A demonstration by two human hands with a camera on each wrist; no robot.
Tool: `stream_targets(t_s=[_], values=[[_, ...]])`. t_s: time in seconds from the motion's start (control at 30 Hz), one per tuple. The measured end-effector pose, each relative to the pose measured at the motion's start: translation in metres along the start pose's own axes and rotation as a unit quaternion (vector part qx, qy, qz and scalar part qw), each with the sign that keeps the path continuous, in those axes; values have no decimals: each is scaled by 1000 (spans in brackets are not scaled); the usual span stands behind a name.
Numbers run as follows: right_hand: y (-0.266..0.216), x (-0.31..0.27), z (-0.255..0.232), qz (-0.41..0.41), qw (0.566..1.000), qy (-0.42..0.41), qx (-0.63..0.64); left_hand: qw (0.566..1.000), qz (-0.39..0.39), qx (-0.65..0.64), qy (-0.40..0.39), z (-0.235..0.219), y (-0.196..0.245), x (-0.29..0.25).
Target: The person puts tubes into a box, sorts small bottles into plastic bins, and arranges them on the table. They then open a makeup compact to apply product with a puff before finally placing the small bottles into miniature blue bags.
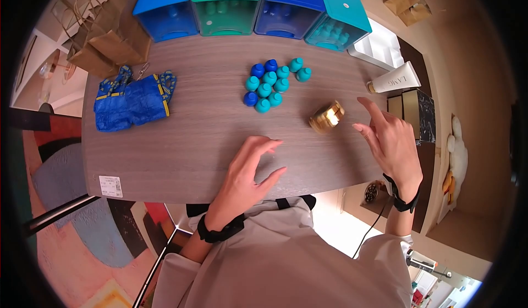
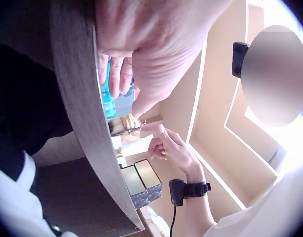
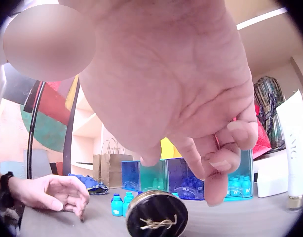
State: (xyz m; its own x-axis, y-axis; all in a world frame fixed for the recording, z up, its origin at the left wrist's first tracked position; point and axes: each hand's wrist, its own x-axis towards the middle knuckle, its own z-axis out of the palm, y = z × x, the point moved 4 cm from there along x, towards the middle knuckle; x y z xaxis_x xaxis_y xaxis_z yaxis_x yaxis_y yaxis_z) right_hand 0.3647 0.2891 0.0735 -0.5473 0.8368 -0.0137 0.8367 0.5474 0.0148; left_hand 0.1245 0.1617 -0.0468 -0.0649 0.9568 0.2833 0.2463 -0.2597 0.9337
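Observation:
A shiny gold jar is tilted over the table, right of the middle. The right wrist view shows its black round face with a gold emblem and gold rim. To its right is my right hand, thumb and index finger spread, the other fingers bent loosely, holding nothing. My left hand hovers near the table's front edge, fingers relaxed and thumb apart, also holding nothing. Behind the jar and to its left stands a cluster of small bottles, several teal and a few dark blue.
Coloured bins line the back edge, with small bottles inside. A blue bag and paper bags are at the left. At the right are a white tube, a white tray and boxes.

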Motion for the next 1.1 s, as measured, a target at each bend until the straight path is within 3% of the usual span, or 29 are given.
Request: stream_targets(t_s=[0.27, 0.5, 0.67, 0.77, 0.93, 1.1], values=[[5, -18, 11, 33, 993, -79, 78, 998, 11, 13, 54, -3, -6, -5], [13, -43, 44, 79, 980, -145, 111, 995, -47, -20, 91, -5, -16, -17], [9, -64, 63, 158, 953, -190, 176, 987, -84, -55, 126, -7, -19, -21], [10, -76, 72, 173, 954, -138, 202, 979, -110, -88, 146, -8, -21, -20], [12, -89, 79, 186, 948, -110, 233, 991, -36, 30, 127, -13, -15, -15], [11, -90, 80, 190, 944, -106, 250, 989, -29, 54, 137, -14, -11, -12]])
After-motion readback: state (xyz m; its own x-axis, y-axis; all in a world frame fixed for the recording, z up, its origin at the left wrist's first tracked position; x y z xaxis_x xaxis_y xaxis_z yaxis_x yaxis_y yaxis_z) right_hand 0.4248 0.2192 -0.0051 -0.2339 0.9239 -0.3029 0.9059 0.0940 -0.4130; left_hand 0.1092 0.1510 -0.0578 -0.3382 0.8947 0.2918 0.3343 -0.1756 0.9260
